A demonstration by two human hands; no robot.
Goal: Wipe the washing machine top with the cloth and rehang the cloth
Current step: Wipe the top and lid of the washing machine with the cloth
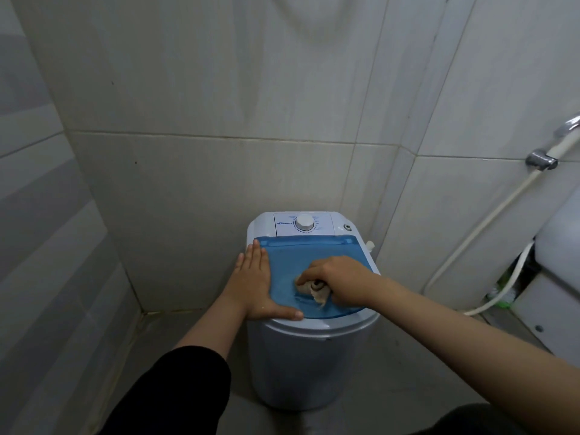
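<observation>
A small white washing machine point(301, 365) stands in the tiled corner, with a translucent blue lid point(292, 262) and a white dial point(304, 222) on its back panel. My right hand point(339, 281) presses a crumpled beige cloth point(310, 289) onto the middle of the lid, fingers closed over it. My left hand point(255, 282) lies flat on the lid's left edge, fingers together and thumb stretched along the front rim, holding nothing.
Grey tiled walls close in behind and on the left. A chrome shower holder point(541, 160) with a white hose point(470, 243) hangs on the right wall. A white fixture point(555, 277) stands at the right edge. A pale fabric point(314, 14) hangs at the top.
</observation>
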